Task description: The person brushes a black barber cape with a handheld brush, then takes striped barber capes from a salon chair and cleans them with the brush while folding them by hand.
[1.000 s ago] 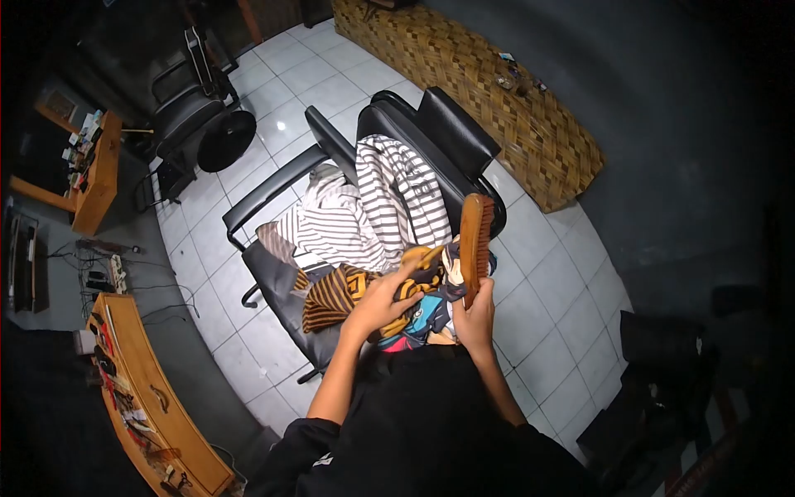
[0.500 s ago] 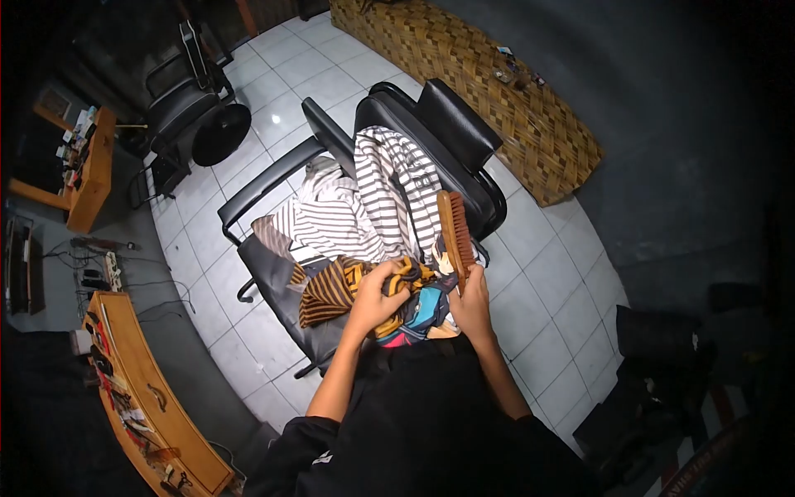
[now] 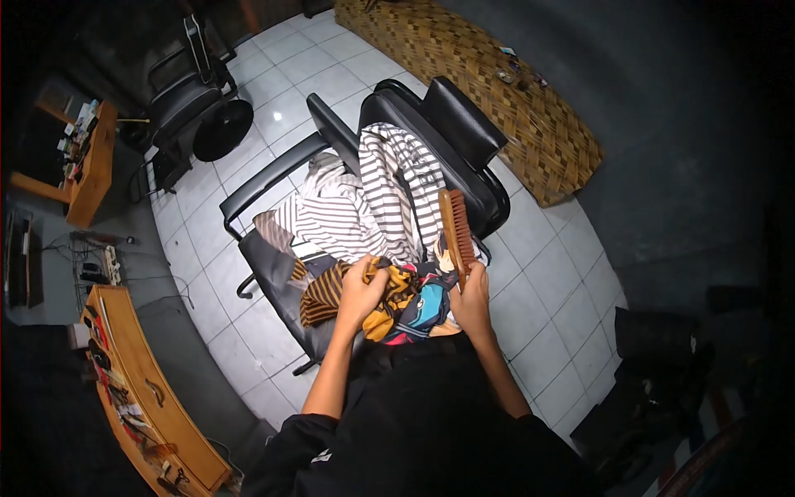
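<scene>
Brush points away from person, bristles facing right, above clothes on black chair. Right hand wraps near end; left hand (farther off) pinches yellow-black cloth.

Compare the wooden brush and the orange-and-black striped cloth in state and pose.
The brush is rigid and straight; the striped cloth is soft and crumpled. The brush is held up by its end in the right hand, while the cloth lies bunched over the chair seat, gripped by the left hand. Both are in a hand.
</scene>
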`<state>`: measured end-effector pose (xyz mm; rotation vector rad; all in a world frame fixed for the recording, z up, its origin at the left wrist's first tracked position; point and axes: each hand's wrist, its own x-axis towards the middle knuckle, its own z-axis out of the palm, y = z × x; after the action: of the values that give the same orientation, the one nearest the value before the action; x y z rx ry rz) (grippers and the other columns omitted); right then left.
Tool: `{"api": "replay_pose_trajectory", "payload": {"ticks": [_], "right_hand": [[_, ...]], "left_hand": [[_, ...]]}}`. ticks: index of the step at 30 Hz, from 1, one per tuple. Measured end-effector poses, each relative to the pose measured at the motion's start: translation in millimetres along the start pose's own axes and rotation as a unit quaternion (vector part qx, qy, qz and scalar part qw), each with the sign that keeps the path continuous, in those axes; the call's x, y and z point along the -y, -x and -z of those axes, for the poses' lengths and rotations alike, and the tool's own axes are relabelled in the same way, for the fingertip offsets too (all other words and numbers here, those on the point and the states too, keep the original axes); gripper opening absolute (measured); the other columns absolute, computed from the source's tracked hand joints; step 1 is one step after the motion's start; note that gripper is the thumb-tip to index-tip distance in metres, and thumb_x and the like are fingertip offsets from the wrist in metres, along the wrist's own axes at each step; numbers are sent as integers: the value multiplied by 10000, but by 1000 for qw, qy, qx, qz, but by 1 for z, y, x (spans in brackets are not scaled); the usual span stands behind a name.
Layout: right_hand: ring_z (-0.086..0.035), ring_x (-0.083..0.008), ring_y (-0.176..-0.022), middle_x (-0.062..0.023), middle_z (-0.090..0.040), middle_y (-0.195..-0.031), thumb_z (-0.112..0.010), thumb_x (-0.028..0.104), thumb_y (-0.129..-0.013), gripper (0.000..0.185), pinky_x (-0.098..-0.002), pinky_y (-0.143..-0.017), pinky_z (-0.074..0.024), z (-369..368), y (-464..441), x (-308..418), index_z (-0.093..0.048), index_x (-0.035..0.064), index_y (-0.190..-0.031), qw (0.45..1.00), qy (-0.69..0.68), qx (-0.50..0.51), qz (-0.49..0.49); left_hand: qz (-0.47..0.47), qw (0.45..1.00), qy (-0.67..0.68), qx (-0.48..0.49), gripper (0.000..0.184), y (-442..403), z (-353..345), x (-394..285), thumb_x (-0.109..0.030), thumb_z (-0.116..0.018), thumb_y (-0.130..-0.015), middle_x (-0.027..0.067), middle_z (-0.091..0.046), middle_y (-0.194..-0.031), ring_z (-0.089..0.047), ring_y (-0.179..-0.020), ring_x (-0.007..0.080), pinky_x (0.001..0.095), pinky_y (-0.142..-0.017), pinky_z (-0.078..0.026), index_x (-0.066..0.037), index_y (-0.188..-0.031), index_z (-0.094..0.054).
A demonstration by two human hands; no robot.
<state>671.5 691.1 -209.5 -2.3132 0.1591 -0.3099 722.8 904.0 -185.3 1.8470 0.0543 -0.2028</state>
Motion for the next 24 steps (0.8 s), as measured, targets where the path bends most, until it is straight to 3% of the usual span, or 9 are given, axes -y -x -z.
{"api": "replay_pose_trajectory", "payload": {"ticks": [2,5,6,10,12,14,18,21,24], "right_hand": [[-450,-449,-959,-282,-460,-974,-535,-23,-733,347,-468,-850,-362,-1,1,0,-389,-60,-1045,1000,-16,-4,-6],[-485,-435,-956,-268,-490,-968,-554,-17,-726,363,-467,-842,-385,0,0,-1,-389,-56,-1047,999,-21,2,-40],[-510,-417,-934,-258,-505,-954,-563,-16,-732,364,-456,-821,-405,5,-1,4,-389,-50,-1051,998,-29,12,-61],[-583,-255,-889,-182,-550,-958,-591,-23,-788,362,-325,-760,-475,19,2,6,-370,-17,-1075,990,-110,12,-88],[-570,-140,-955,-151,-569,-1017,-574,-67,-810,425,-237,-800,-482,25,2,20,-333,-7,-1154,964,-244,-14,-103],[-615,-179,-918,-162,-600,-979,-597,-29,-784,456,-285,-750,-500,35,-1,45,-374,-8,-1182,967,-235,-43,-92],[-628,-152,-911,-181,-624,-974,-615,-13,-765,530,-282,-703,-508,38,-11,37,-375,-12,-1237,993,-84,15,-85],[-623,-144,-925,-176,-634,-975,-623,-9,-756,524,-289,-724,-507,42,-16,30,-384,-14,-1222,974,-149,82,-148],[-580,-152,-1012,-138,-579,-1110,-652,-59,-741,561,-300,-859,-473,53,-22,28,-375,-15,-1227,896,-386,153,-157]], "left_hand": [[14,1000,-9,25,377,1,-3,1,-313,-757,-731,109,-597,-694,-561,-650,161,302,-627,-456,7,-845,-594],[-30,992,-106,64,405,6,-3,-13,-295,-766,-719,150,-641,-785,-628,-730,229,320,-670,-476,25,-906,-602],[-45,985,-142,87,403,3,-7,4,-236,-768,-696,163,-645,-797,-633,-757,313,347,-699,-487,13,-970,-609],[-270,937,-213,-57,382,7,-19,26,-95,-729,-659,181,-605,-742,-597,-729,372,384,-670,-473,-10,-998,-575],[-150,976,-159,-3,327,9,-17,26,-63,-705,-666,217,-584,-742,-585,-722,400,416,-634,-455,11,-941,-545],[-82,989,-123,5,259,11,-12,18,-12,-655,-686,251,-555,-739,-560,-736,438,440,-603,-430,21,-890,-498],[-37,995,-56,-68,203,8,0,27,14,-590,-735,168,-571,-749,-570,-678,279,353,-643,-448,-13,-919,-509],[-7,996,-8,-91,172,12,14,27,30,-541,-739,90,-528,-707,-516,-659,161,298,-625,-427,-7,-902,-503],[16,991,73,-111,140,21,20,25,49,-490,-756,34,-522,-717,-493,-662,107,252,-620,-414,-10,-882,-511]]}}
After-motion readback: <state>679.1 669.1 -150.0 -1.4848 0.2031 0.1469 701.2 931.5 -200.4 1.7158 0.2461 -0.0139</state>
